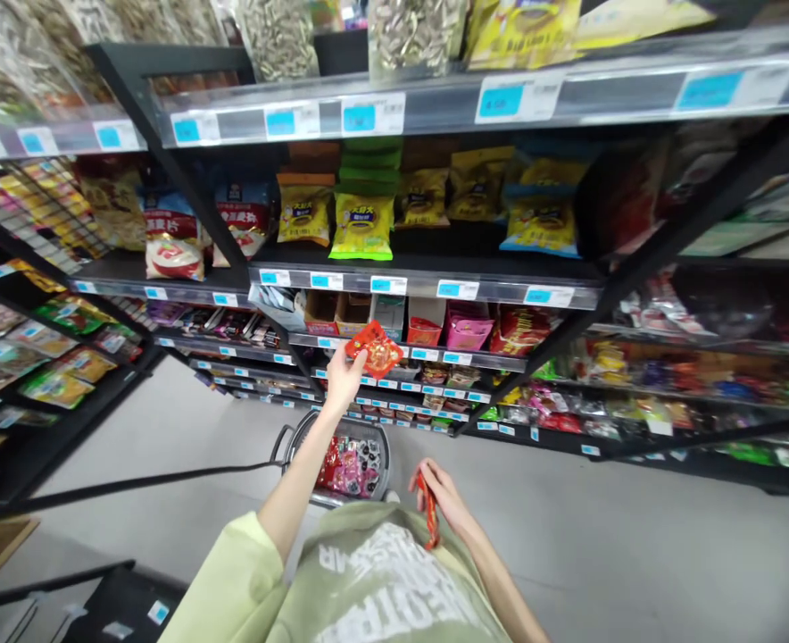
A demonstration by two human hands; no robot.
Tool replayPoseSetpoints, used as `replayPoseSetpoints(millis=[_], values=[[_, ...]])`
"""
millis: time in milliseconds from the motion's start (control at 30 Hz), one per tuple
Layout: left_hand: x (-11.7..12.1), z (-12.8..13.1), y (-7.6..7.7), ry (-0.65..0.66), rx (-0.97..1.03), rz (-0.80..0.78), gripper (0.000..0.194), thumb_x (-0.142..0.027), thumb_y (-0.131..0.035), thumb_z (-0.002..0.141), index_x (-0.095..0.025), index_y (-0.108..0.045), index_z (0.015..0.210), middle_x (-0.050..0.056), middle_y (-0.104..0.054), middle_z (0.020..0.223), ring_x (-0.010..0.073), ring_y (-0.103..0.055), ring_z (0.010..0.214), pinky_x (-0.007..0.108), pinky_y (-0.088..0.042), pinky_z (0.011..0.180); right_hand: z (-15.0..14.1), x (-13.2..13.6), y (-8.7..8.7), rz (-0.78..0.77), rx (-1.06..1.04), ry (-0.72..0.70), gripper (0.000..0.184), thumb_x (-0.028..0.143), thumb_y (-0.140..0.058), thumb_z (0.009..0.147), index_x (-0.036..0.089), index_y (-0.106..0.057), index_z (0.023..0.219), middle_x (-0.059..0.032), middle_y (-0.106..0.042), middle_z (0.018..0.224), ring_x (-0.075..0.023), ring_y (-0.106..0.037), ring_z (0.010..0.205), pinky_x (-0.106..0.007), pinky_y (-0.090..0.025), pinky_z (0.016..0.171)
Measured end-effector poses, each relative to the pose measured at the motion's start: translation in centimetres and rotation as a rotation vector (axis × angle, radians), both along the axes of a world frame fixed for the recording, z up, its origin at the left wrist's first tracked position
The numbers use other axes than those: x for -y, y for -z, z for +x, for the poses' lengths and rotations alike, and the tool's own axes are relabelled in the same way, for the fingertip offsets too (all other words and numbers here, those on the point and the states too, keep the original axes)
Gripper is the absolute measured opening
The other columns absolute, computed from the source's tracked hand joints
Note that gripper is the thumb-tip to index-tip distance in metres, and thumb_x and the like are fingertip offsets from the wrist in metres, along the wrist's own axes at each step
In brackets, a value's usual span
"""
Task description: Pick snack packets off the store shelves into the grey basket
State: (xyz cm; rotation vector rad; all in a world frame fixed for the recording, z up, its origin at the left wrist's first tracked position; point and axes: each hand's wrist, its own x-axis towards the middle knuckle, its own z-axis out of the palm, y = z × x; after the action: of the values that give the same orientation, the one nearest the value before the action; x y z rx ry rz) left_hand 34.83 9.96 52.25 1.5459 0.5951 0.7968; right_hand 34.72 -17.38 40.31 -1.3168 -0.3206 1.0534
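Note:
My left hand (pixel 345 375) reaches forward, its fingers closed on the edge of a red snack packet (pixel 377 350) with a food picture on its front. That packet is held up before a shelf row of small display boxes (pixel 354 314). Low on the right, close to my shirt, my right hand (pixel 438 491) grips another red snack packet (pixel 429 513), seen nearly edge-on. Below my left forearm a grey shopping basket (pixel 386 446) stands on the floor, with red, pink and black-and-white packets in it.
Black shelving (pixel 435 279) with price tags spans the front, holding yellow snack bags (pixel 363 223) and pink packets (pixel 468 329). More racks stand left and right. The basket's long black handle (pixel 167 478) stretches left above the grey floor (pixel 568 509).

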Motion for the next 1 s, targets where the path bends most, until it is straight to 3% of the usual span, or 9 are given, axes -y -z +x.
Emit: replayPoseSetpoints(millis=[167, 300, 400, 567, 700, 833, 1000], values=[[-2.1, 5.1, -1.0, -0.061, -0.018, 0.240, 0.020, -0.034, -0.065, 0.083, -0.022, -0.061, 0.098, 0.006, -0.072, 0.096, 0.0228, -0.071, 0.083, 0.033, -0.055, 0.075, 1.1, 1.6, -0.6, -0.014, -0.010, 0.097, 0.047, 0.067, -0.062, 0.080, 0.021, -0.052, 0.076, 0.0006, -0.065, 0.071, -0.0145, -0.059, 0.051, -0.026, -0.046, 0.053], [-2.7, 9.1, -1.2, 0.028, 0.038, 0.345, 0.007, -0.026, -0.057, 0.087, -0.023, -0.062, 0.092, 0.009, -0.073, 0.110, 0.0203, -0.070, 0.100, 0.032, -0.051, 0.091, 1.3, 2.2, -0.7, 0.000, -0.007, 0.193, 0.047, 0.068, -0.064, 0.078, 0.022, -0.054, 0.075, -0.0012, -0.064, 0.070, -0.0172, -0.061, 0.054, -0.030, -0.049, 0.056], [-3.0, 11.8, -0.7, 0.087, 0.020, 0.402, 0.009, -0.021, -0.055, 0.087, -0.023, -0.064, 0.090, 0.009, -0.073, 0.114, 0.0206, -0.068, 0.107, 0.033, -0.048, 0.096, 1.2, 2.5, -0.2, 0.025, -0.032, 0.271, 0.044, 0.067, -0.065, 0.078, 0.025, -0.056, 0.073, -0.0055, -0.065, 0.071, -0.0196, -0.060, 0.054, -0.035, -0.049, 0.056], [-3.5, 16.1, 0.3, 0.184, -0.087, 0.492, 0.015, -0.016, -0.057, 0.084, -0.019, -0.069, 0.091, 0.011, -0.076, 0.100, 0.0245, -0.070, 0.097, 0.035, -0.048, 0.094, 1.4, 3.5, 0.4, 0.066, -0.045, 0.364, 0.038, 0.065, -0.062, 0.081, 0.029, -0.058, 0.071, -0.0095, -0.067, 0.077, -0.0229, -0.062, 0.057, -0.041, -0.048, 0.061], [-3.4, 19.7, 0.1, 0.258, -0.201, 0.571, 0.016, -0.014, -0.059, 0.084, -0.017, -0.072, 0.092, 0.014, -0.074, 0.106, 0.0280, -0.067, 0.105, 0.038, -0.043, 0.101, 1.6, 4.3, 1.0, 0.050, -0.010, 0.416, 0.041, 0.068, -0.060, 0.080, 0.028, -0.060, 0.069, -0.0127, -0.067, 0.079, -0.0265, -0.063, 0.063, -0.044, -0.049, 0.063], [-3.3, 22.2, -0.2, 0.326, -0.369, 0.658, 0.018, -0.019, -0.060, 0.087, -0.016, -0.070, 0.102, 0.017, -0.069, 0.117, 0.0304, -0.059, 0.119, 0.043, -0.038, 0.108, 1.9, 4.6, 1.8, 0.023, 0.008, 0.474, 0.048, 0.072, -0.062, 0.076, 0.024, -0.061, 0.070, -0.0098, -0.067, 0.075, -0.0243, -0.062, 0.064, -0.040, -0.049, 0.061], [-4.2, 22.9, 0.0, 0.435, -0.594, 0.787, 0.027, -0.032, -0.060, 0.093, -0.015, -0.064, 0.113, 0.011, -0.064, 0.122, 0.0245, -0.059, 0.116, 0.049, -0.043, 0.104, 2.3, 4.4, 3.0, 0.047, -0.015, 0.494, 0.053, 0.072, -0.061, 0.078, 0.019, -0.058, 0.075, -0.0047, -0.066, 0.073, -0.0176, -0.059, 0.061, -0.030, -0.047, 0.060]])
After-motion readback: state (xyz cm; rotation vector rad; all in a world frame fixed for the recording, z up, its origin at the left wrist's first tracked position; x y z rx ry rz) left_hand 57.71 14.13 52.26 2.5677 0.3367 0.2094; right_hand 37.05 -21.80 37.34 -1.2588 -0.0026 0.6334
